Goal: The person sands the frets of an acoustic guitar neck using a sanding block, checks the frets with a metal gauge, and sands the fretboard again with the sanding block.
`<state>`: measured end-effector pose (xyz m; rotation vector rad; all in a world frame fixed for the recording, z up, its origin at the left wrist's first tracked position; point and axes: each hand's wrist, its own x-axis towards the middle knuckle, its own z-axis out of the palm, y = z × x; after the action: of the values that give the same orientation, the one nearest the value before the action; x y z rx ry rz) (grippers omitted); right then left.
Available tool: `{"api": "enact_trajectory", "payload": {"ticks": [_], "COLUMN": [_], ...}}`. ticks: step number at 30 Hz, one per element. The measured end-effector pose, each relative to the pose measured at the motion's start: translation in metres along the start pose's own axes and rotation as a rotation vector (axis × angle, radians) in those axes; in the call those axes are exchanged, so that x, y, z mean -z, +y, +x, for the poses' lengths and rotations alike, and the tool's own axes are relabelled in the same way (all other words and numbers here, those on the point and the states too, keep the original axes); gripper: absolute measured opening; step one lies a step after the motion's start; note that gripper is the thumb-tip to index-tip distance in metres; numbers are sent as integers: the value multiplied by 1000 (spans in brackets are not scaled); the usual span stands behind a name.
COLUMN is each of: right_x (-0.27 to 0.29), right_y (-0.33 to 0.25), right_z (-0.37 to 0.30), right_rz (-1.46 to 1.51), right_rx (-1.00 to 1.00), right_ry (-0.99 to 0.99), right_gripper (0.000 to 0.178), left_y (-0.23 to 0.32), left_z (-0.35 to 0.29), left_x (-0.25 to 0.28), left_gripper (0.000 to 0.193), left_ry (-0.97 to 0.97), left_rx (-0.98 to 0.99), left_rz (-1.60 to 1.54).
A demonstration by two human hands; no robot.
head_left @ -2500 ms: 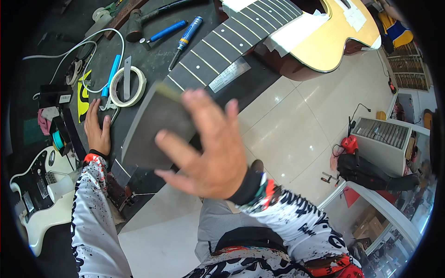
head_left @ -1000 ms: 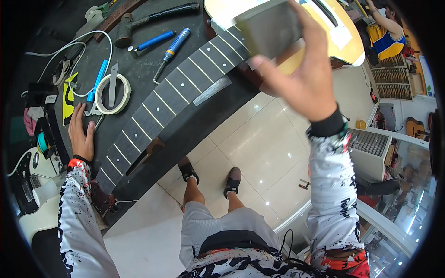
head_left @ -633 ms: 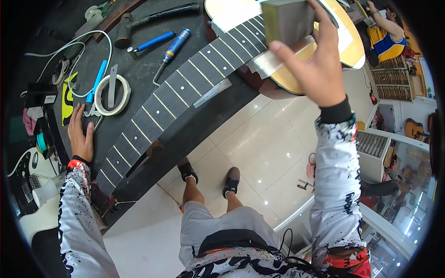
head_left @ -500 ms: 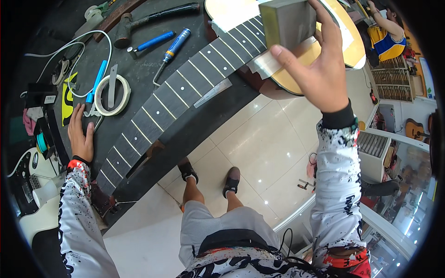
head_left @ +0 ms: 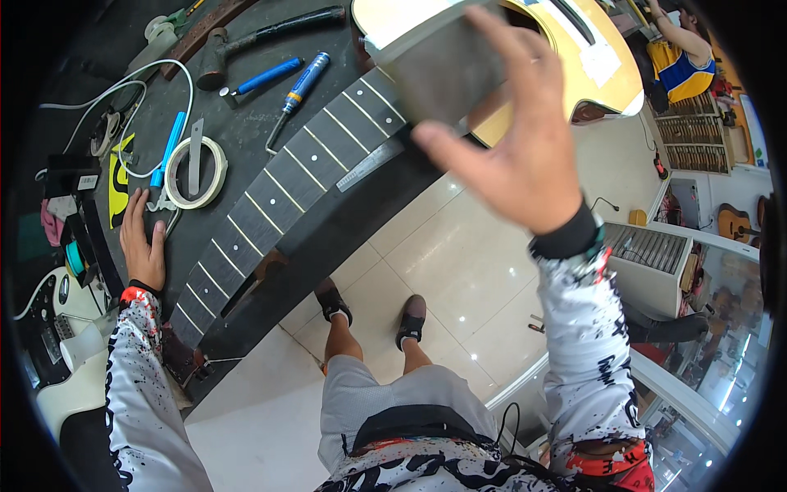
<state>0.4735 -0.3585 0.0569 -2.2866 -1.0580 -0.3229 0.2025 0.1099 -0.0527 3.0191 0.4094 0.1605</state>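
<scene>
An acoustic guitar lies across the bench, its pale body (head_left: pixel 607 70) at the upper right and its dark fretboard (head_left: pixel 287 176) slanting down to the lower left. My right hand (head_left: pixel 520 135) grips a rectangular grey block (head_left: pixel 443 70), thumb on the near side and fingers on the far side. The block covers the fretboard's body end; motion blur hides whether it touches the frets. My left hand (head_left: pixel 144 246) rests flat on the bench beside the neck's headstock end, fingers stretched out. Close to those fingertips are a roll of masking tape (head_left: pixel 217 176) and a blue marker-like stick (head_left: pixel 169 148).
Behind the neck lie a hammer (head_left: pixel 270 29), a blue-handled tool (head_left: pixel 270 75) and a blue screwdriver-like tool (head_left: pixel 307 82). A small metal ruler (head_left: pixel 369 164) sits along the fretboard's near edge. A white cable (head_left: pixel 123 80) loops at left. Another person (head_left: pixel 680 61) is at the far right.
My right hand and the block have moved left and a little down along the neck, uncovering part of the guitar's sound hole. My left hand stays in place.
</scene>
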Motion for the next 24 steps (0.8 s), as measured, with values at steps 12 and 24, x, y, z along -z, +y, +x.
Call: {"api": "enact_trajectory", "payload": {"ticks": [12, 24], "right_x": [1, 2], "right_y": [-1, 20], "right_z": [0, 1], "right_rz": [-11, -19], "right_rx": [-8, -65], "right_ry": [24, 53], "right_gripper": [91, 94], "left_y": [0, -1], "left_z": [2, 1], "left_x": [1, 4], "left_gripper": [57, 57], "left_ry": [-2, -3], "left_rx": [2, -4], "left_rz": [10, 18]}}
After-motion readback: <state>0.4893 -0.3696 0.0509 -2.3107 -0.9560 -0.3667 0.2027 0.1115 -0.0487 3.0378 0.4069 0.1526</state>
